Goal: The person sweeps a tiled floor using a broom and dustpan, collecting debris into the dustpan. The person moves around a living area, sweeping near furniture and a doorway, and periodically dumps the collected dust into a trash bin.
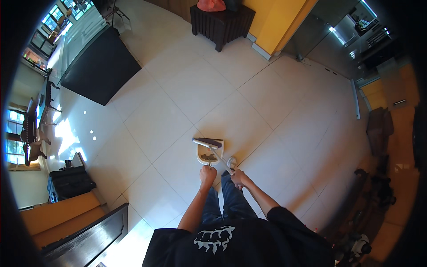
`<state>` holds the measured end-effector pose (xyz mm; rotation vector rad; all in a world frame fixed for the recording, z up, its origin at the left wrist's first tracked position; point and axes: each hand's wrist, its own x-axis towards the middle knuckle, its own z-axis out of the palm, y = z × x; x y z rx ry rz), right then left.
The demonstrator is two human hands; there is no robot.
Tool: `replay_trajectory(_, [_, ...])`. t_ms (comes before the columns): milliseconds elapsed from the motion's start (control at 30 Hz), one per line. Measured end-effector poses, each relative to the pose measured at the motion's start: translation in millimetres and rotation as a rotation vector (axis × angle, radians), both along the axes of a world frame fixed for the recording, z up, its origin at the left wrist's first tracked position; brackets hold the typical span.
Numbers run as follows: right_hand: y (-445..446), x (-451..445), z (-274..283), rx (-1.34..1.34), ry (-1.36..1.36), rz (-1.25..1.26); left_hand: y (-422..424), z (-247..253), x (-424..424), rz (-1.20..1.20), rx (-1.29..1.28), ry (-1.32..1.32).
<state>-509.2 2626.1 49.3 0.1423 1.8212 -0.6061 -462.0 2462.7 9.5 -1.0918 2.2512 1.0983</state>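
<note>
Low in front of my legs, a white dustpan [201,154] holds a small heap of brownish debris [208,157]. My left hand [208,175] is closed around the dustpan's handle, just behind the pan. A broom head [205,143] with a pale top and dark bristles lies across the pan's front part. Its light handle [220,159] slants back toward me, and my right hand [238,177] grips it beside my right knee. Whether the bristles touch the pan's floor cannot be told. Part of a light shoe [231,162] shows beside the broom handle.
Pale floor tiles [166,116] surround me. A black-fronted counter [103,66] stands at upper left, a dark slatted stand [223,25] at the top, glass panels [320,30] at upper right. A black case [71,182] and a dark wooden panel [96,233] are at left, dark carved furniture [353,207] at right.
</note>
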Motion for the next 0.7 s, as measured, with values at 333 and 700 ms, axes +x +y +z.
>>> replay_trajectory(333, [13.3, -40.9, 64.8, -0.084, 0.19, 0.092, -40.2, -0.2, 74.8, 0.04, 0.059, 0.056])
replay_trajectory(700, [-145.3, -119.4, -49.6, -0.049, 0.492, 0.714, -35.1, 46.2, 154.8, 0.052, -0.017, 0.072])
